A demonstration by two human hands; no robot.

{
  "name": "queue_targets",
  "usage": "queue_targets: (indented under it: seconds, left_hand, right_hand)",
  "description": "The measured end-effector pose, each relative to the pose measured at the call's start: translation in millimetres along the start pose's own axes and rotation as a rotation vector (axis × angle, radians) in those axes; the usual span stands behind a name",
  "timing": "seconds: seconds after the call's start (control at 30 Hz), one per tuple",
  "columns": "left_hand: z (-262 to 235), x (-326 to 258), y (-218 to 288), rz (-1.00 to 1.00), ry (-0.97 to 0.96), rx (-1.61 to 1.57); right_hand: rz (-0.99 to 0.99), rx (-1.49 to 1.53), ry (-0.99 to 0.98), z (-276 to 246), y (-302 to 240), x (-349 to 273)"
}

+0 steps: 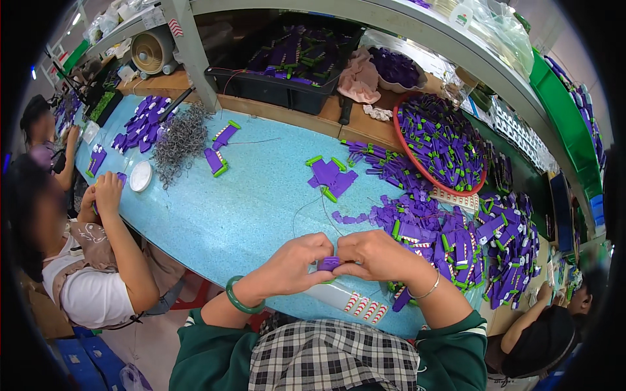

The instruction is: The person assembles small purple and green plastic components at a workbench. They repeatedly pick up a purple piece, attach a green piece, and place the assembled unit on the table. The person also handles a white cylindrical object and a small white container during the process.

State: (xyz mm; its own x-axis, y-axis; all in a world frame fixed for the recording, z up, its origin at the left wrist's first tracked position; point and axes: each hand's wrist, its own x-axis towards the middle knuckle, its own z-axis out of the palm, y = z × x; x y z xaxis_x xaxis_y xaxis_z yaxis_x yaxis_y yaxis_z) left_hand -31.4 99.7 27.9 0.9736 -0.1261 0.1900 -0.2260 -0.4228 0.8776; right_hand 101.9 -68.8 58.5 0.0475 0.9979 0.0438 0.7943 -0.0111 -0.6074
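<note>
My left hand and my right hand meet close in front of me, fingers pinched together on a small purple plastic piece. Thin dark wires curve up from beside the fingers onto the blue tabletop. Just below my hands lies a clear strip with red-and-white striped stickers. Beyond the fingers, a few purple parts with green ends lie together. A large heap of purple and green clip-like parts spreads to the right of my right hand, close to its wrist.
A red-rimmed basket full of purple-green parts stands far right. A black crate sits at the back under a shelf. Tangled metal pieces and a white round dish lie left, near a seated co-worker. Another person works at right.
</note>
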Motion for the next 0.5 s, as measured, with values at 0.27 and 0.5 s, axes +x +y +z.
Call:
queue_targets:
  seconds: [0.27, 0.5]
  left_hand:
    - [-37.7, -15.6, 2.2, -0.241, 0.601, -0.491]
    - [-30.7, -12.4, -11.4, -0.026, 0.899, -0.711]
  right_hand:
    - [0.241, -0.551, 0.24, 6.3, 62.5, 12.6]
    - [0.246, -0.21, 0.175, 19.7, 74.8, 16.9]
